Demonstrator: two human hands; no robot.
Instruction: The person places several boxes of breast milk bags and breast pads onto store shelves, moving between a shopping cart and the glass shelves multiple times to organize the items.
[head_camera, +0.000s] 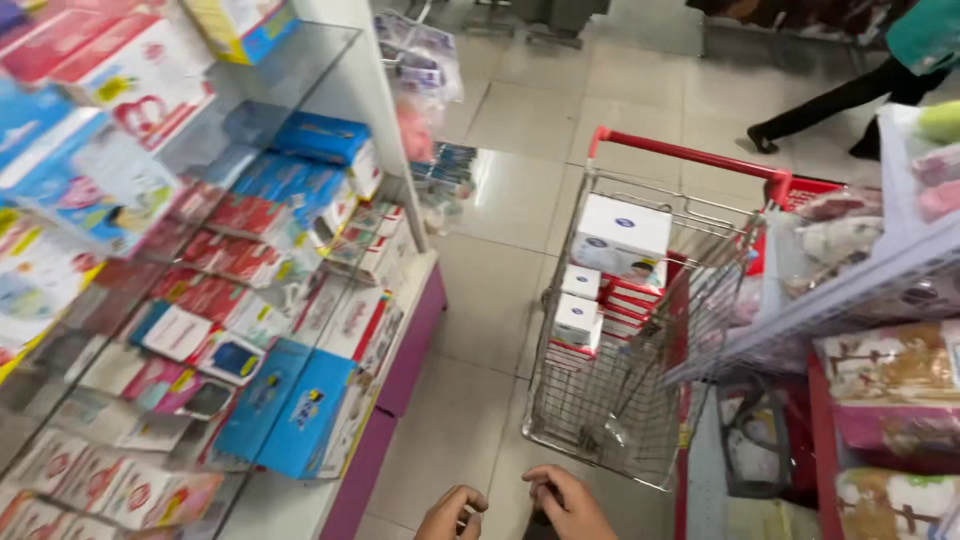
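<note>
Both of my hands show at the bottom edge. My left hand (452, 514) is curled, fingers closed, and I see nothing in it. My right hand (568, 503) is beside it, fingers bent, and whether it holds something is hidden. Just ahead stands a wire shopping cart (600, 400) with a red handle (690, 155). Inside the cart are stacked white boxes (622, 238) and smaller white-and-red boxes (578, 320).
On the left, glass shelves (300, 70) carry many red, blue and white boxed goods (290, 410) above a purple base (400, 370). On the right a rack (880, 280) holds bagged items. A person walks at the top right (860, 90). Tiled floor (500, 300) runs between.
</note>
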